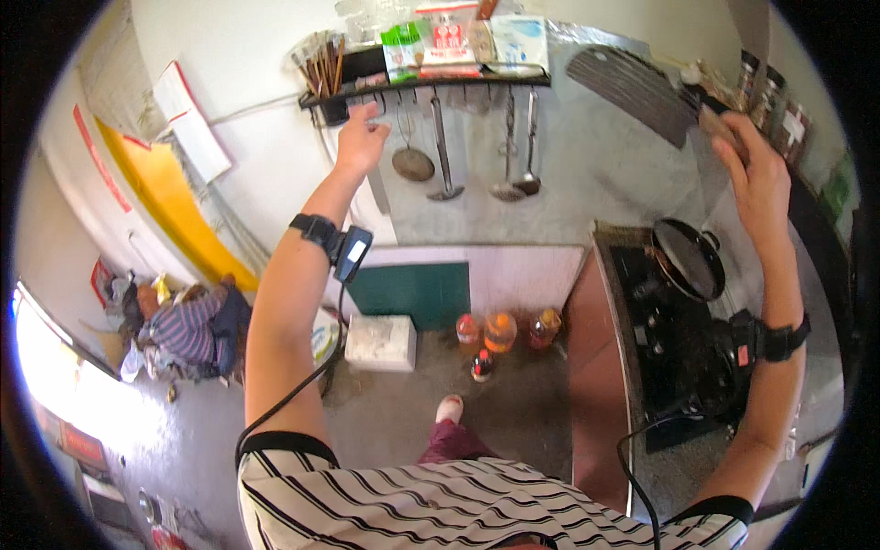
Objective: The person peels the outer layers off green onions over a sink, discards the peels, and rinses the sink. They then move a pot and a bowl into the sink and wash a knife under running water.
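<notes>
My right hand (763,172) is raised at the right, gripping the pale handle of what looks like a cleaver (629,93). Its broad, dark, streaked blade points left, with a small hole near the far corner. My left hand (364,141) reaches up by the left end of a black wall rack (440,84), thumb and fingers apart and nothing seen in it. Whether its fingertips touch the rack is unclear. Beside that hand are a holder of chopsticks (328,72) and a hanging round strainer (412,163). A ladle (529,182) and other long-handled utensils hang further right.
A dark pan (687,258) sits on the black gas stove (650,330) below my right arm. On the floor stand a white box (380,342) and several bottles (500,333). Food packets (447,45) top the rack. Another person (189,330) is low down at the left.
</notes>
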### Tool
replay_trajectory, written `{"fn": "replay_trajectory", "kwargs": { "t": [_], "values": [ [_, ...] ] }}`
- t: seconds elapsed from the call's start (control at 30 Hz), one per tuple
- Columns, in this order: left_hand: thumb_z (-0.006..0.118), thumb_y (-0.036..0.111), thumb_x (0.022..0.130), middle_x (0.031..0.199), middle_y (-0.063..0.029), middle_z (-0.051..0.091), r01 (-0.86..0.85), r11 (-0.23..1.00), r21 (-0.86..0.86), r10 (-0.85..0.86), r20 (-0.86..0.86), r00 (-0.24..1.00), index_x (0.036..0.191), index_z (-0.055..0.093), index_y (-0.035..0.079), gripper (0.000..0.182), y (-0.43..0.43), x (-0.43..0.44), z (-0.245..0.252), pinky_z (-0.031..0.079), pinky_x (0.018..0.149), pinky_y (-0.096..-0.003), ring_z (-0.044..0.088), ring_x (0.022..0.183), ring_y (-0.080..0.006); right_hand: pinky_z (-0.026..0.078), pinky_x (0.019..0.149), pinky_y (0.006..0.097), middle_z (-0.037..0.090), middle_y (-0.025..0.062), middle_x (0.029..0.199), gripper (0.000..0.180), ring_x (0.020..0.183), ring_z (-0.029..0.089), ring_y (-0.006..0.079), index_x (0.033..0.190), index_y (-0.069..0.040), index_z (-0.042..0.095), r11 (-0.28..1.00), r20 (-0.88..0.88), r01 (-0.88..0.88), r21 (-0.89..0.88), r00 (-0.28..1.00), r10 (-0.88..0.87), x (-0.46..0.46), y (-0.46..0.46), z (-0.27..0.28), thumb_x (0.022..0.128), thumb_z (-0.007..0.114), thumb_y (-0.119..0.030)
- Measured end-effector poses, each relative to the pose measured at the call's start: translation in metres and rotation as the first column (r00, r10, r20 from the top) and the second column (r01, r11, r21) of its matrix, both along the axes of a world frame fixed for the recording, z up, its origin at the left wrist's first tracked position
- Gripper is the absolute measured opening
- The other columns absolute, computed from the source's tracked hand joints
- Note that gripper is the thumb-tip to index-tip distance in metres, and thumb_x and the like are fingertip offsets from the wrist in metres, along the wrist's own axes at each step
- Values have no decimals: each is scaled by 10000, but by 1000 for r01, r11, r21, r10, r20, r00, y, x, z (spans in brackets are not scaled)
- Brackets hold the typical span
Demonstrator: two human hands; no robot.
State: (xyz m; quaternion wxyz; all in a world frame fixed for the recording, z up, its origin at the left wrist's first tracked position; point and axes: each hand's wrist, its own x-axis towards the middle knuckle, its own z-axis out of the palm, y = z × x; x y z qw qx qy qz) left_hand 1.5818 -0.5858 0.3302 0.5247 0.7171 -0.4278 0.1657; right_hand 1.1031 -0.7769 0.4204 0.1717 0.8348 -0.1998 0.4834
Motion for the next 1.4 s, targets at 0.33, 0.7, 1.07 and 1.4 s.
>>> {"fn": "replay_trajectory", "kwargs": {
  "t": [0.33, 0.7, 1.07, 1.4],
  "values": [
    [663, 70, 781, 1190, -209, 548, 115, 993, -11, -110, -393, 913, 1396, 274, -16, 732, -132, 172, 93, 518, 667, -298, 640, 734, -189, 404, 733, 424, 629, 25, 832, 183, 839, 591, 219, 886, -125, 615, 836, 122, 235, -495, 972, -201, 353, -19, 142, 842, 612, -302],
    [673, 154, 767, 1062, -224, 587, 196, 980, 26, -198, 194, 961, 1312, 393, -34, 640, -142, 170, 69, 499, 818, -369, 641, 903, -278, 360, 830, 522, 648, 36, 917, 206, 971, 568, 241, 949, -180, 660, 867, -258, 50, -495, 945, -201, 537, -8, 171, 853, 598, -351],
    [622, 76, 774, 1221, -300, 432, 342, 939, 33, -344, 128, 930, 1384, 199, -60, 754, -124, 164, 70, 416, 947, -446, 483, 1116, -439, 328, 905, 556, 657, 31, 978, 266, 1062, 537, 256, 984, -211, 679, 876, -582, -12, -482, 752, -309, 599, -13, 192, 826, 605, -412],
    [636, 24, 781, 1351, -197, 331, 174, 984, -38, -155, 294, 943, 1378, 335, 37, 669, -101, 172, 63, 508, 813, -339, 534, 1071, -302, 236, 1038, 616, 532, 89, 1239, 377, 1222, 445, 278, 1142, -216, 611, 778, -469, -190, -599, 871, -148, 597, -27, 172, 798, 639, -366]
  ]
}}
